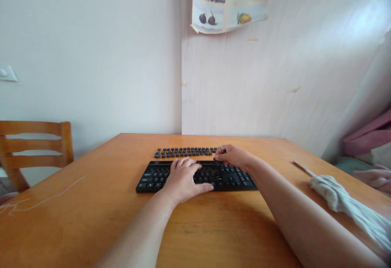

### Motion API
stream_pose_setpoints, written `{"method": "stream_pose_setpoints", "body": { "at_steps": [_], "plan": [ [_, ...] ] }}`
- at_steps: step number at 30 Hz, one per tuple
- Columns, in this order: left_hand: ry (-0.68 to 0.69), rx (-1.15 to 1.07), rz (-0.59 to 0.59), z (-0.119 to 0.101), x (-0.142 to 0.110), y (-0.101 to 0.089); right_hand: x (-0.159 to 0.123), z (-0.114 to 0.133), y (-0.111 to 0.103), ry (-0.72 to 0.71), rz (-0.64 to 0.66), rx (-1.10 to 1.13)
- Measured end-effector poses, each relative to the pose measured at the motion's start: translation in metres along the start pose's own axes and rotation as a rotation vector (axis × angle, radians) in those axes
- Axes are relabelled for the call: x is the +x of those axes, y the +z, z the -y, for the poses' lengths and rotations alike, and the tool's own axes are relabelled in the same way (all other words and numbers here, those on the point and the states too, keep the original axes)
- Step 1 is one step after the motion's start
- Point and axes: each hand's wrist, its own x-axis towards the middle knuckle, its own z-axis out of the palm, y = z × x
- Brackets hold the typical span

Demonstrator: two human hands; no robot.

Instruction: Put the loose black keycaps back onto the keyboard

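Note:
A black computer keyboard (149, 185) lies across the table in front of me, with part of its middle section bare of keycaps. My left hand (185, 180) rests on the keyboard left of centre, palm down, fingers spread and thumb stretched to the right. Over the keyboard's back edge, right of centre, my right hand (230, 156) is closed on a thin stick-like tool (218, 143), whose pale shaft points up and left. Its fingertips are near the keys; whether they also pinch a keycap I cannot make out. Behind the keyboard, loose black keycaps (183, 152) stand in rows.
On the wooden table (195, 231), a crumpled whitish cloth (330, 192) lies at the right beside a thin stick (302, 168). Pale string (45, 205) is at the left. A wooden chair (36, 146) stands left; a wall with fruit pictures (226, 7) rises behind.

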Motion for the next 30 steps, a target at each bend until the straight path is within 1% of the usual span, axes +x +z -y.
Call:
{"method": "stream_pose_setpoints", "body": {
  "at_steps": [4,7,9,12,15,18,23,26,30],
  "plan": [
    [-0.026,-0.137,-0.108,-0.003,0.004,-0.004,0.000,0.008,0.005,-0.018,-0.021,0.093],
    [-0.097,-0.370,-0.135,-0.005,0.006,-0.003,-0.006,0.020,0.012,-0.058,-0.017,0.145],
    [-0.173,-0.586,-0.115,-0.006,0.008,-0.002,-0.011,0.030,0.017,-0.094,-0.010,0.180],
    [-0.261,-0.907,-0.042,-0.010,0.010,-0.003,-0.017,0.040,0.024,-0.150,0.007,0.230],
    [-0.361,-1.108,-0.006,-0.014,0.011,-0.007,-0.018,0.042,0.030,-0.185,0.014,0.276],
    [-0.449,-1.197,-0.016,-0.016,0.011,-0.011,-0.015,0.039,0.033,-0.192,-0.013,0.309],
    [-0.489,-1.273,-0.035,-0.014,0.011,-0.012,-0.013,0.037,0.037,-0.211,-0.053,0.326],
    [-0.488,-1.249,-0.078,-0.012,0.012,-0.010,-0.013,0.038,0.039,-0.229,-0.047,0.326],
    [-0.413,-1.124,-0.170,-0.009,0.012,-0.008,-0.014,0.040,0.041,-0.206,-0.049,0.322]
  ]
}}
